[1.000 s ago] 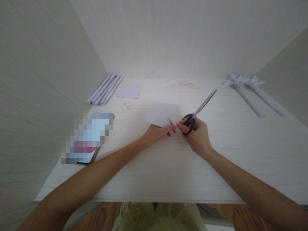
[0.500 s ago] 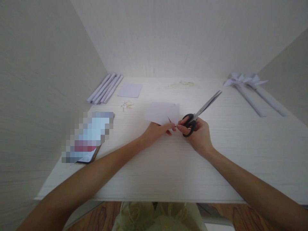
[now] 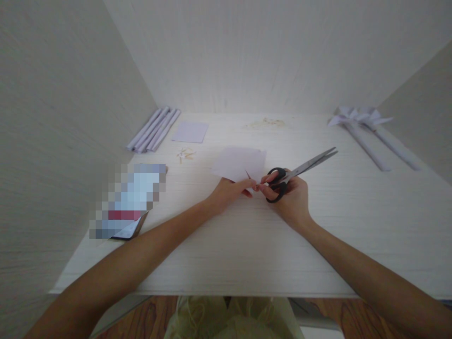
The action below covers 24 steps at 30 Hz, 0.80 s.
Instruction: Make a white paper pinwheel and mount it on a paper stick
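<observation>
Paper (image 3: 238, 159) lies just beyond the left hand (image 3: 233, 190), its near edge pinched in closed fingers. The right hand (image 3: 293, 200), curled about the scissors (image 3: 298, 170), adjoins its near right corner; the blades, slightly parted, point rightward, away from it.

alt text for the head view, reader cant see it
A person's left hand holds a pale paper sheet at a white table, while the right hand holds slightly open black-handled scissors. Paper rolls and a phone lie at left.
</observation>
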Each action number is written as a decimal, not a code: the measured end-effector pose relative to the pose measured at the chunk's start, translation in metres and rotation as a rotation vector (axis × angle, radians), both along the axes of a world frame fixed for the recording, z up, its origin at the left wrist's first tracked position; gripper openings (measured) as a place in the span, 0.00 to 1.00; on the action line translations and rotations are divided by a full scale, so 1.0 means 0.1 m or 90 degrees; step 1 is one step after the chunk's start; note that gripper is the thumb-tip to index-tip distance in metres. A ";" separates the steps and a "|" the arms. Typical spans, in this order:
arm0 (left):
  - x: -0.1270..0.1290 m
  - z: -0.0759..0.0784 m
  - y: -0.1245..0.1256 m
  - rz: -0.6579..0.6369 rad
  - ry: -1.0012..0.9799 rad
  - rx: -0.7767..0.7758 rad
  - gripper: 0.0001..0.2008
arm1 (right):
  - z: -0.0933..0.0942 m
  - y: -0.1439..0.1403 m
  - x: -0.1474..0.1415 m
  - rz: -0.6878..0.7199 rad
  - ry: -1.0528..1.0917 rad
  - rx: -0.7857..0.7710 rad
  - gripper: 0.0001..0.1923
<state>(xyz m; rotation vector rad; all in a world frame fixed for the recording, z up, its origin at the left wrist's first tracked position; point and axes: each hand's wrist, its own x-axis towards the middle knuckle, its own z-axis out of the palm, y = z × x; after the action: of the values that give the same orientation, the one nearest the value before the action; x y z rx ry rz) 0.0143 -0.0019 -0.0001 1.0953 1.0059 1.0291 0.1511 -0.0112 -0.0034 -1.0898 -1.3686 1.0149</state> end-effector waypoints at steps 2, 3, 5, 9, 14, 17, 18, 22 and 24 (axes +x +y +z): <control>0.00 0.00 0.00 0.001 -0.013 -0.001 0.02 | 0.00 0.00 -0.01 -0.004 -0.008 0.010 0.10; 0.01 -0.01 0.00 0.002 -0.020 -0.003 0.02 | 0.00 0.00 -0.01 -0.007 -0.012 0.014 0.11; 0.01 -0.01 0.00 0.005 -0.033 -0.011 0.03 | -0.01 -0.01 -0.01 -0.016 -0.022 0.024 0.11; 0.02 -0.01 0.00 0.006 -0.059 -0.027 0.04 | -0.03 -0.01 -0.01 -0.032 -0.032 0.046 0.11; 0.02 -0.01 0.00 -0.002 -0.086 -0.016 0.03 | -0.04 -0.01 -0.01 -0.036 -0.040 0.054 0.11; 0.02 -0.01 0.00 0.003 -0.093 -0.021 0.02 | -0.04 -0.01 -0.01 -0.038 -0.037 0.059 0.11; 0.02 -0.01 0.00 0.004 -0.095 -0.024 0.02 | -0.04 -0.01 -0.01 -0.036 -0.032 0.060 0.11; 0.02 0.01 0.00 0.002 -0.097 -0.030 0.02 | -0.04 -0.01 -0.01 -0.029 -0.017 0.057 0.11; 0.02 0.01 -0.01 0.004 -0.095 -0.032 0.02 | -0.04 -0.01 -0.01 -0.030 -0.020 0.055 0.11</control>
<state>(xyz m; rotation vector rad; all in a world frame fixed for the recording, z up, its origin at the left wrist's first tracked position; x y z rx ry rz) 0.0164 -0.0025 0.0008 0.9595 0.9104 1.0687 0.1500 -0.0121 -0.0070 -1.0736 -1.3929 0.9000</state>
